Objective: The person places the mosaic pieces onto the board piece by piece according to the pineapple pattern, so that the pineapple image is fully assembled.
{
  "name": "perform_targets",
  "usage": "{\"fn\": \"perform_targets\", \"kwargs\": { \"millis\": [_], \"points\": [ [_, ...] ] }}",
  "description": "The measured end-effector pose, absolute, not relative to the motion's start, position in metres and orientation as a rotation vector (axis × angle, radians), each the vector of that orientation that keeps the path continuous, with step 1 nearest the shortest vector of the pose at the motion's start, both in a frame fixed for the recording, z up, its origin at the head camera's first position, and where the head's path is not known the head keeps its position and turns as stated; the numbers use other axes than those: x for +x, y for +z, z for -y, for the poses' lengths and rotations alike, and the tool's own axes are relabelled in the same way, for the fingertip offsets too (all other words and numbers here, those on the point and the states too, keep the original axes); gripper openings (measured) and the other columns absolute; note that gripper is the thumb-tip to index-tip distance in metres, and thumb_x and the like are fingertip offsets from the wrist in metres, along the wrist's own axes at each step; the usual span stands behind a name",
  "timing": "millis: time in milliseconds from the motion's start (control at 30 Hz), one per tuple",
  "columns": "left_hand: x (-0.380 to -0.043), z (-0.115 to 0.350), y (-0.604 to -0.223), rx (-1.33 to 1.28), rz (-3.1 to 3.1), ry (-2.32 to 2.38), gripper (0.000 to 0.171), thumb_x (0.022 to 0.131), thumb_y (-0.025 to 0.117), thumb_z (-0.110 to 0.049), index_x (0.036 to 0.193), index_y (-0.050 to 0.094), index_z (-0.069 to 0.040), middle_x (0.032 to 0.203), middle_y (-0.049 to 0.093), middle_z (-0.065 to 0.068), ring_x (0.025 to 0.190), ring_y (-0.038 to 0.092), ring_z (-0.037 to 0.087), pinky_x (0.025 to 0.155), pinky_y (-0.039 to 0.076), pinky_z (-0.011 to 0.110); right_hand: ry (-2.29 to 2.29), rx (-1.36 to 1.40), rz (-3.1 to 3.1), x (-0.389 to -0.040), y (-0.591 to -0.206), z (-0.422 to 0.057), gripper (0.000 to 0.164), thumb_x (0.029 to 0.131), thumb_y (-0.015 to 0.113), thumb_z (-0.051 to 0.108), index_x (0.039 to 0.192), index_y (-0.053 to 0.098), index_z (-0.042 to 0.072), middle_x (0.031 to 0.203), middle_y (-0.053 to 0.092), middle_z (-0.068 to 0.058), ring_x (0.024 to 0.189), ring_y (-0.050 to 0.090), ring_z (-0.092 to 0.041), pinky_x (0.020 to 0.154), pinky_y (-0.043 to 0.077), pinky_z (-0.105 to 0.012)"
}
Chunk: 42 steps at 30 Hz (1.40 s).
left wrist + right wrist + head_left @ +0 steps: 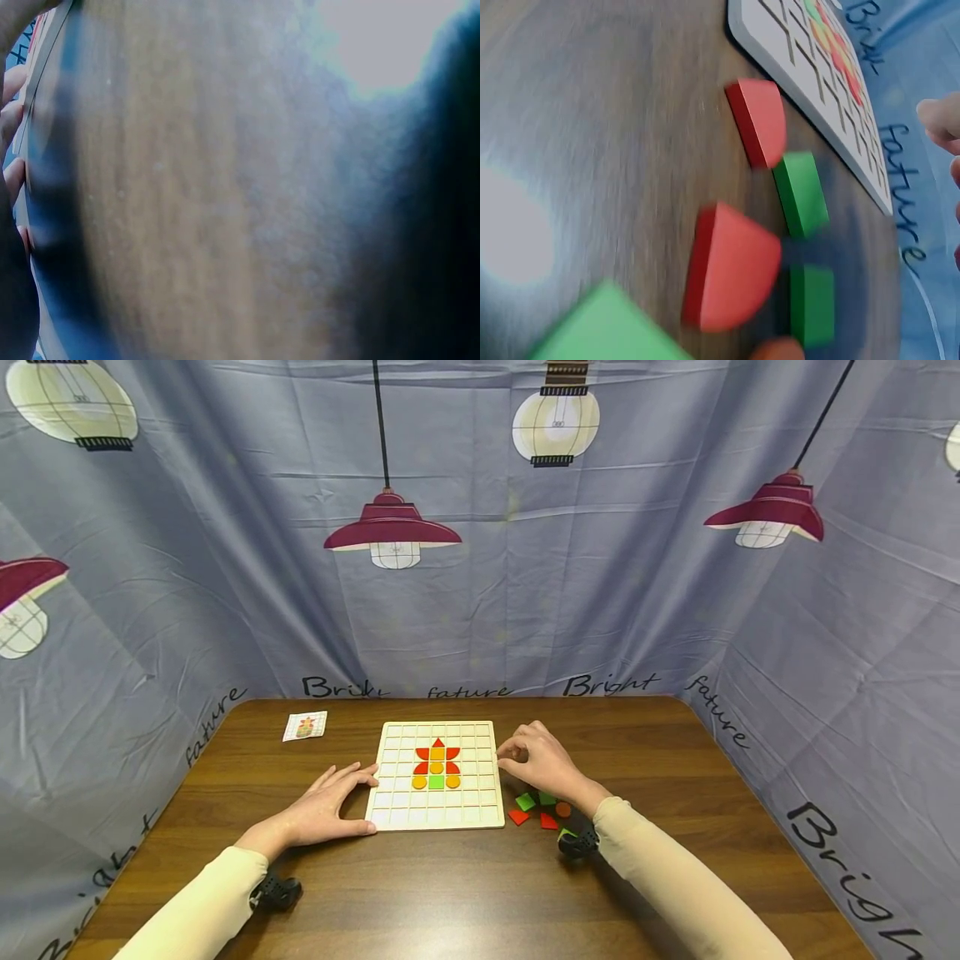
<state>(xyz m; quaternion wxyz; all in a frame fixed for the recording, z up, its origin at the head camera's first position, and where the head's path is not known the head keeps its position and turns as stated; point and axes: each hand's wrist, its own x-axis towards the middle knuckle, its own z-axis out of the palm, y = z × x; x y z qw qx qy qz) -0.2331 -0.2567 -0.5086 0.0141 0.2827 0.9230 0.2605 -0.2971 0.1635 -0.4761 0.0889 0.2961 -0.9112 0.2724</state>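
A pale gridded board (397, 810) lies flat on the table, with a figure of red, orange and green pieces on it: a red triangle (438, 742) at the top, a green square (437, 782) between two orange discs at the bottom. My left hand (330, 802) is spread along the board's left side, thumb at the near corner and fingertips at the edge. On the other side my right hand (542, 764) has loosely bent fingers, their tips right at the right edge. Only part of its fingers (941, 124) shows in the right wrist view.
Loose pieces lie right of the board, under and beside the right forearm: red quarter-rounds (739, 270), several green pieces (801, 193) and an orange disc (562, 809). A small card (305, 726) with a similar coloured figure lies at the back left. A printed curtain (480, 610) encloses the table.
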Motion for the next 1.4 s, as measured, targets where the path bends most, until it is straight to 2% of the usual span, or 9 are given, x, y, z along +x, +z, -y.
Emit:
{"fn": "perform_targets", "kwargs": {
  "millis": [367, 567, 767, 1000, 1400],
  "points": [
    [-0.233, 0.257, -0.509, 0.888, -2.878, 0.802, 0.068, 0.084, 0.076, -0.061, 0.133, 0.057, -0.018, 0.159, 0.042, 0.009, 0.149, 0.031, 0.041, 0.12, 0.012, 0.065, 0.778, 0.86, 2.782, -0.282, -0.473, -0.213, 0.02, 0.088, 0.082, 0.03, 0.105, 0.08, 0.021, 0.092, 0.06, 0.014, 0.092, 0.049, -0.011, 0.077, 0.047, -0.035],
    [-0.233, 0.257, -0.51, 0.895, -2.882, 0.799, 0.068, 0.084, 0.077, -0.061, 0.133, 0.057, -0.018, 0.159, 0.042, 0.009, 0.149, 0.031, 0.041, 0.12, 0.012, 0.066, 0.774, 0.882, 2.859, -0.268, -0.482, -0.244, 0.021, 0.088, 0.082, 0.034, 0.108, 0.08, 0.027, 0.101, 0.063, 0.016, 0.103, 0.051, -0.012, 0.086, 0.047, -0.039],
    [-0.232, 0.257, -0.509, 0.901, -2.889, 0.794, 0.068, 0.083, 0.077, -0.061, 0.133, 0.057, -0.018, 0.159, 0.043, 0.009, 0.148, 0.031, 0.041, 0.12, 0.012, 0.066, 0.775, 0.87, 2.882, -0.255, -0.492, -0.266, 0.027, 0.085, 0.084, 0.04, 0.11, 0.079, 0.031, 0.104, 0.063, 0.017, 0.101, 0.05, -0.011, 0.085, 0.046, -0.038],
    [-0.233, 0.258, -0.509, 0.89, -2.886, 0.794, 0.068, 0.083, 0.076, -0.062, 0.133, 0.057, -0.019, 0.159, 0.043, 0.008, 0.148, 0.031, 0.04, 0.12, 0.012, 0.065, 0.761, 0.881, 2.866, -0.248, -0.501, -0.275, 0.031, 0.083, 0.084, 0.047, 0.111, 0.079, 0.035, 0.101, 0.062, 0.018, 0.097, 0.048, -0.009, 0.081, 0.045, -0.035],
    [-0.234, 0.257, -0.51, 0.895, -2.886, 0.796, 0.068, 0.084, 0.075, -0.063, 0.133, 0.057, -0.02, 0.16, 0.042, 0.008, 0.149, 0.03, 0.04, 0.12, 0.012, 0.065, 0.777, 0.935, 2.797, -0.244, -0.505, -0.274, 0.024, 0.084, 0.085, 0.039, 0.107, 0.079, 0.031, 0.099, 0.062, 0.016, 0.097, 0.049, -0.008, 0.082, 0.045, -0.035]
  ]
}}
